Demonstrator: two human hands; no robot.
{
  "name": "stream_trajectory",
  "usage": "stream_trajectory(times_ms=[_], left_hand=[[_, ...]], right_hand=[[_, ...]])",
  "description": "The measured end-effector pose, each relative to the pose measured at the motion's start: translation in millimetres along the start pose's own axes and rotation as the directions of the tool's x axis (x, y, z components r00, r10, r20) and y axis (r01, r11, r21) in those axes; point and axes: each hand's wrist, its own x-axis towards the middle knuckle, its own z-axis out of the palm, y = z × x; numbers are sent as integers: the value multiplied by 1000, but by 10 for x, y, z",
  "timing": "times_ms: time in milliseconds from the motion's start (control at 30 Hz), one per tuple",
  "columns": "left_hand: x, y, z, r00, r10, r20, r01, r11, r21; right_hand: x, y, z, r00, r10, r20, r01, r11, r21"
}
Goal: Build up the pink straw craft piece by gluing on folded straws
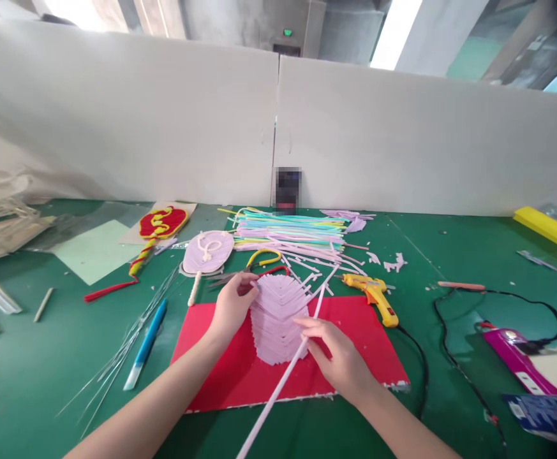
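On a red board (215, 376) lies a pale lilac oval panel (278, 325) made of pipe cleaners laid in a V pattern. My left hand (234, 298) pinches the panel's upper left edge between thumb and fingers. Over its right side, my right hand (333, 354) is closed on a long lilac pipe cleaner (278, 390), which slants from the upper right down to the bottom of the view. Scissors (265, 257) with yellow and red handles lie just behind the panel, their blades partly behind my left hand.
Behind the board are a pile of coloured pipe cleaners (288, 229) and a finished lilac fan (208, 254). A yellow glue gun (372, 293) rests at the board's right, its cord trailing toward a purple power strip (517, 360). Left are a blue pen (148, 338), thin wires (125, 347) and a red-yellow fan (162, 223).
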Motion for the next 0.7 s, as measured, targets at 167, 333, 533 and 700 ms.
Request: stream_trajectory(times_ms=[167,333,533,700], left_hand=[[-91,50,65,999,-19,-41,15,994,-104],[-129,24,77,998,-55,-43,48,987,-154],[-136,51,63,998,-56,-11,53,984,-169],[-152,42,78,999,-40,18,42,989,-143]], right_hand=[[20,56,-73,996,-86,17,86,996,-23],[49,282,-215,993,-116,9,116,990,-84],[41,373,-242,995,-39,-90,31,996,-89],[51,348,-268,986,65,-155,-78,993,-83]])
